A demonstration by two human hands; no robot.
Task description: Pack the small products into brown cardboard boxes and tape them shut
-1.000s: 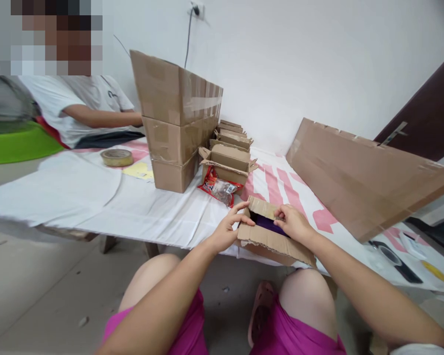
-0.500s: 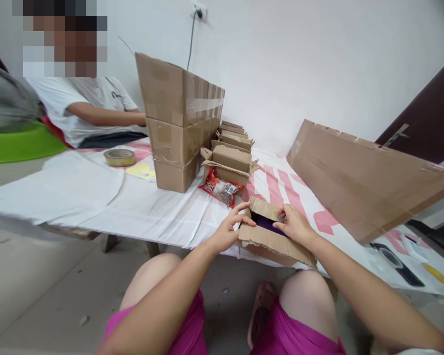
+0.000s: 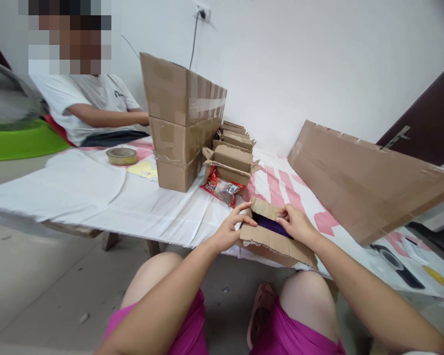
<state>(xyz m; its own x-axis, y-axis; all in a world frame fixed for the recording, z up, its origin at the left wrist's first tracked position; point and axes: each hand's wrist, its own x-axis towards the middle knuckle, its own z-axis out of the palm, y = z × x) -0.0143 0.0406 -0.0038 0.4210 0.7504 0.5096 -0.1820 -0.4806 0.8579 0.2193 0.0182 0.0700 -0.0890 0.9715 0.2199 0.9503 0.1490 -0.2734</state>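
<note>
A small open cardboard box (image 3: pixel 274 241) sits at the near edge of the table, with a purple item (image 3: pixel 272 226) inside it. My left hand (image 3: pixel 230 228) presses the box's left end, thumb and fingers pinched on the side flap. My right hand (image 3: pixel 298 224) rests on the top, fingers curled over the far flap and touching the purple item. The near flap hangs open toward me.
A red snack packet (image 3: pixel 222 187) lies just beyond, before a row of several small open boxes (image 3: pixel 229 160). A stack of taped cartons (image 3: pixel 179 123) stands left of them. A flat cardboard sheet (image 3: pixel 362 172) leans at right. A tape roll (image 3: pixel 121 156) and another person's arm (image 3: pixel 107 116) are far left.
Both hands stay on the small box with only slight finger shifts; the view has drifted a little.
</note>
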